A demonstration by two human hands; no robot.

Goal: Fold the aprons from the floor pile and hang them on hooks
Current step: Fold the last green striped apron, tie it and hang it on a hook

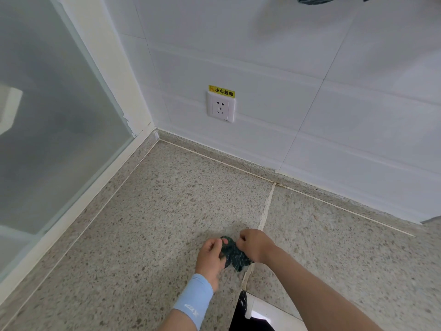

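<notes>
Over the speckled granite floor (148, 211), my left hand (211, 255) and right hand (255, 244) both pinch a bunched dark-green patterned cloth apron (235, 255) between them.

Corner of a tiled room, evenly lit.
A white tiled wall (298, 56) met a speckled beige stone floor (155, 211) along a pale seam, and a light grout line (267, 206) ran across the floor toward the wall. Low on the wall sat a white power socket (221, 106) with a yellow warning sticker (222, 91) touching its top edge. To the left stood a frosted glass panel (47, 115) in a cream frame (112, 75), its paint chipped near the floor.
</notes>
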